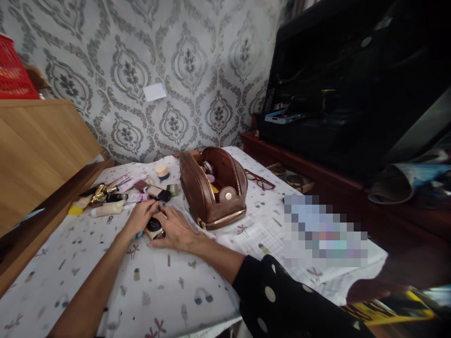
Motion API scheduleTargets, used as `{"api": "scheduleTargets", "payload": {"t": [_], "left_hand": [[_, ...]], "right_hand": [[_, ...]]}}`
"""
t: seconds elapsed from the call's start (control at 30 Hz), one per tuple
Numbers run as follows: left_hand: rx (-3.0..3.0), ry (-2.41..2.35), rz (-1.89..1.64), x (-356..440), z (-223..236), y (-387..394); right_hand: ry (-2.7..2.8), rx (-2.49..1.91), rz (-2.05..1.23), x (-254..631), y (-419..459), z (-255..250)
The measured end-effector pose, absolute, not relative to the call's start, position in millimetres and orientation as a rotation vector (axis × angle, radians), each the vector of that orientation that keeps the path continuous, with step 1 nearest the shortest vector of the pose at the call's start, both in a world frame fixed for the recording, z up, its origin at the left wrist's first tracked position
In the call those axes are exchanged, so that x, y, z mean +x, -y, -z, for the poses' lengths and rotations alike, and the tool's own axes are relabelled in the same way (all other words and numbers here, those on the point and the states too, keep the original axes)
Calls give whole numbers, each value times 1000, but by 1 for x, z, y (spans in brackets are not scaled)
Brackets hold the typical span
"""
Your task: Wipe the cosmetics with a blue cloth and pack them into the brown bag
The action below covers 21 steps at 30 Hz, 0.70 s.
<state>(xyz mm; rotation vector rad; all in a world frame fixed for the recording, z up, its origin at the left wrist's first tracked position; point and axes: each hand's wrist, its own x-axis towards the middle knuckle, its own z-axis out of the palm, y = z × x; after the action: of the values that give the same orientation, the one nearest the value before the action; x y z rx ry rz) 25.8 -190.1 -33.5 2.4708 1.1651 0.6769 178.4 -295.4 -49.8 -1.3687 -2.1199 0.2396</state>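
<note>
Both my hands rest on the patterned tablecloth round a small black round compact. My left hand curls its fingers against the compact's left side. My right hand lies over its right side with fingers bent on it. Just right of my hands stands an open brown leather toiletry bag with several cosmetics inside. Beyond my hands lie several scattered make-up items: a cream tube, a pink tube, a gold-capped piece, a small jar.
A pair of glasses lies right of the bag. A wooden cabinet stands at left with a red crate on top. A dark wooden shelf with a black unit fills the right. A blurred patch covers part of the table.
</note>
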Motion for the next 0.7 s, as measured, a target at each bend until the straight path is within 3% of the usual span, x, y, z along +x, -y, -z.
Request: {"api": "scheduleTargets", "payload": {"t": [0.37,0.7], "left_hand": [[2385,-1134,-704,24,34,190],[2362,-1220,-679,23,35,189]], "right_hand": [[2107,-1307,-168,177,310,30],[1704,-1070,80,254,321,-61]]}}
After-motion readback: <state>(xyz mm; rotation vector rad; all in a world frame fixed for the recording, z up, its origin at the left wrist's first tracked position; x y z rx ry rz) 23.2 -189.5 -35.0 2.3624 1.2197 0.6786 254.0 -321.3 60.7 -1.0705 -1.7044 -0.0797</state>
